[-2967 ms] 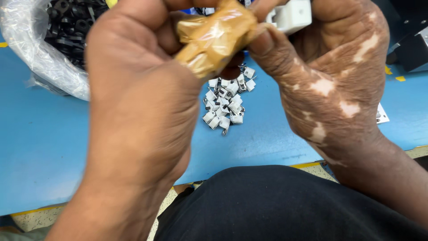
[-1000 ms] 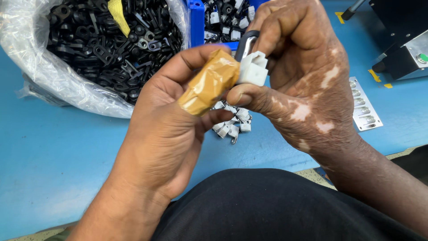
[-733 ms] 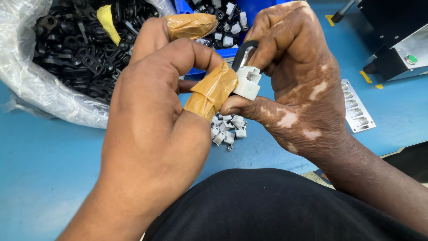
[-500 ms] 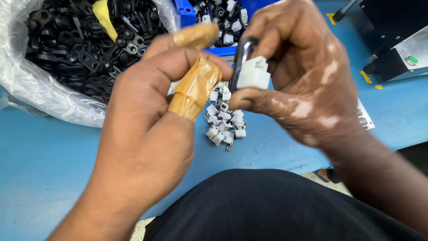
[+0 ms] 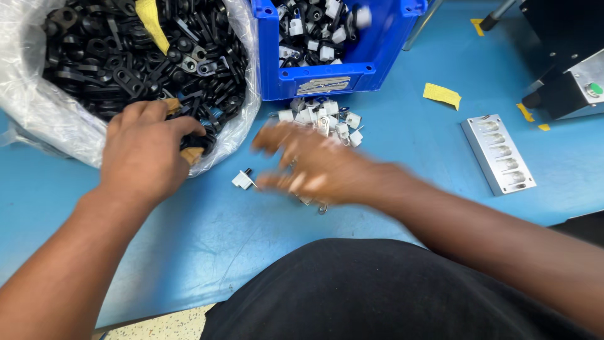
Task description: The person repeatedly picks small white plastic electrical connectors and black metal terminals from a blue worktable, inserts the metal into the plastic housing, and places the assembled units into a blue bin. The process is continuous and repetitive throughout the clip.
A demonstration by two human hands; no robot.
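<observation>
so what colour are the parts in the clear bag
Black, seen in the head view: the parts fill the clear bag.

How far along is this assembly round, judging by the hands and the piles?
Done: a small white-and-black piece lies alone on the blue table. In hand: the left hand reaches into the bag of black parts; the blurred right hand hovers by the loose white parts. Left: both piles remain large.

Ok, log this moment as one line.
left hand: in bag of black parts | right hand: blurred, over white parts | blue table
</observation>
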